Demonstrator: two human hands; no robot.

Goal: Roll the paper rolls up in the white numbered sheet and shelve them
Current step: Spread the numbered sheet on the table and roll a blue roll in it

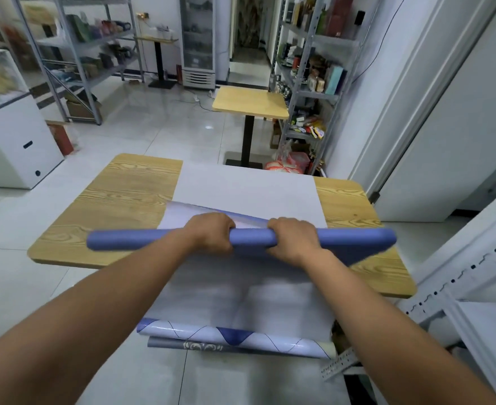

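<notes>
A long blue paper roll lies crosswise over the wooden table, above a white sheet spread on the tabletop. My left hand and my right hand both grip the roll near its middle, fingers curled over its top. The roll's right end is blurred and looks flattened. The sheet's near part hangs off the table's front edge, down to a white roll with blue diamond pattern and a grey patterned roll below it. No numbers show on the sheet.
A white metal shelf frame stands close at the right. A second small wooden table is beyond, with stocked metal racks right and left. A white cabinet stands at the left on tiled floor.
</notes>
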